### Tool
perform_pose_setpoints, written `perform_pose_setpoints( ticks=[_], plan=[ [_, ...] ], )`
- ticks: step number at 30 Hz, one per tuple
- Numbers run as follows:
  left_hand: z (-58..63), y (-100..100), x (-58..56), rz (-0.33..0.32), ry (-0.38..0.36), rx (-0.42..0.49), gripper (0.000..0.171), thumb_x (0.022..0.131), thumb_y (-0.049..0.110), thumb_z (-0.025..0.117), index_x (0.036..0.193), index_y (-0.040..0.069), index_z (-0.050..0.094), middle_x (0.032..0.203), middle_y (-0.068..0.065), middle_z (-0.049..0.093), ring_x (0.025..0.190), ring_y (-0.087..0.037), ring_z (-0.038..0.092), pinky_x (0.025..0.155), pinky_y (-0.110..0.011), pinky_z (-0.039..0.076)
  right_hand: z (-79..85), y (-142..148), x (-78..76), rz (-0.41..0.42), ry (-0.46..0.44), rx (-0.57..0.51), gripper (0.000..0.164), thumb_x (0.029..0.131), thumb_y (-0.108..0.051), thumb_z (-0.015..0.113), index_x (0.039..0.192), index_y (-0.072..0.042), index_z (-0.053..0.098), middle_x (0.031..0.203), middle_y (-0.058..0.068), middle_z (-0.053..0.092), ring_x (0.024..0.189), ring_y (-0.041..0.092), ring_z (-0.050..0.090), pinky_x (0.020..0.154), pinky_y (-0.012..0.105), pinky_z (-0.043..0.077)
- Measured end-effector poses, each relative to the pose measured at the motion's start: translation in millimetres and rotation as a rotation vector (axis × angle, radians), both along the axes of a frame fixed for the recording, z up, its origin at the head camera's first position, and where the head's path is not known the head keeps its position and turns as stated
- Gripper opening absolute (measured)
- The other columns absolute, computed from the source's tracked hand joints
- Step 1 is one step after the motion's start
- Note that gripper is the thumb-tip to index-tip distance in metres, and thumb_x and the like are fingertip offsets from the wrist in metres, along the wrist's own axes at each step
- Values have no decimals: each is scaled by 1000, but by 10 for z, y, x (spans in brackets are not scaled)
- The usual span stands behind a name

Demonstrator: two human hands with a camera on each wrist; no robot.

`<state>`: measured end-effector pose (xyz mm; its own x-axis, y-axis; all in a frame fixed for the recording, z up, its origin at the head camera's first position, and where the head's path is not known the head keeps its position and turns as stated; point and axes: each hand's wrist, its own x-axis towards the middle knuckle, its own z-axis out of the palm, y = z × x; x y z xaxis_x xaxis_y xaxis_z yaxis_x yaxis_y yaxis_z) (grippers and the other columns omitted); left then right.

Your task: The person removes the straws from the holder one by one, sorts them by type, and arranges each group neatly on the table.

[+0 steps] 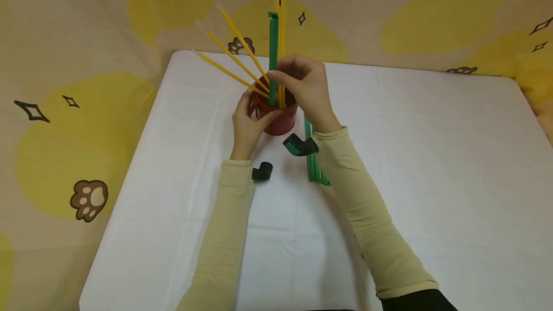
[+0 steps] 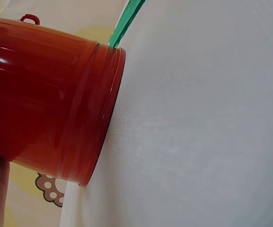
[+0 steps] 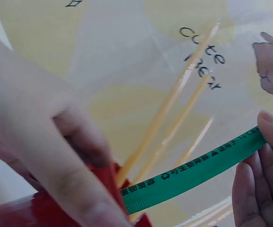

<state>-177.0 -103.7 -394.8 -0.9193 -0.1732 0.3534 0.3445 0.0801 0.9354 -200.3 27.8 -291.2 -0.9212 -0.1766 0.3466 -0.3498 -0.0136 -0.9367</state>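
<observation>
A small red bucket stands on the white table, and my left hand holds it around its side near the rim. Several yellow straws in clear wrappers rise from it, some leaning left and others nearly upright. My right hand pinches a green-wrapped straw between thumb and fingers, its lower end inside the bucket's mouth. Dark print runs along the green wrapper in the right wrist view. The left wrist view shows the bucket's side close up.
More green wrapped straws lie on the white tabletop, partly under my right forearm. A small black camera is on the left wrist, and another on the right. A patterned yellow-and-beige cloth hangs behind the table.
</observation>
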Motion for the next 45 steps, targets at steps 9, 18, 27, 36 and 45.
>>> perform_pose_setpoints(
  ticks=[9, 18, 27, 36, 45],
  plan=[
    [-14, -3, -1, -5, 43, -15, 68, 74, 7, 80, 134, -1, 47, 130, -13, 53, 120, -17, 49, 105, -30, 38, 77, 156, 28, -46, -38, -181, 7, 81, 2, 71, 88, -1, 71, 82, 8, 67, 78, 23, 61, 75, 29, 54],
    [1, -14, 2, 0, 32, -24, 71, 73, 2, 80, 134, -3, 45, 131, -16, 51, 122, -20, 48, 105, -28, 38, 102, 290, 2, -73, -36, -312, 8, 81, 5, 69, 81, -3, 71, 77, 7, 66, 77, 23, 60, 79, 32, 53],
    [7, -11, 20, -12, 39, -10, 71, 73, 2, 79, 135, -3, 45, 132, -18, 50, 122, -23, 48, 105, -31, 38, 142, 418, 36, -114, 18, -407, 14, 81, 11, 64, 79, -2, 70, 79, 8, 66, 73, 21, 61, 77, 32, 54],
    [2, -8, 15, -2, 61, -30, 68, 74, 4, 80, 133, -3, 46, 130, -15, 52, 121, -19, 49, 104, -32, 39, 167, 593, 42, -158, 116, -496, 14, 82, 13, 62, 79, 2, 69, 75, 9, 64, 69, 20, 61, 75, 32, 54],
    [0, -21, 24, 1, 41, -26, 69, 74, 4, 80, 133, -3, 46, 131, -15, 51, 122, -18, 48, 104, -29, 39, 207, 680, 71, -177, 93, -588, 10, 82, 13, 63, 79, 5, 67, 80, 13, 64, 71, 21, 60, 75, 31, 54]
  ],
)
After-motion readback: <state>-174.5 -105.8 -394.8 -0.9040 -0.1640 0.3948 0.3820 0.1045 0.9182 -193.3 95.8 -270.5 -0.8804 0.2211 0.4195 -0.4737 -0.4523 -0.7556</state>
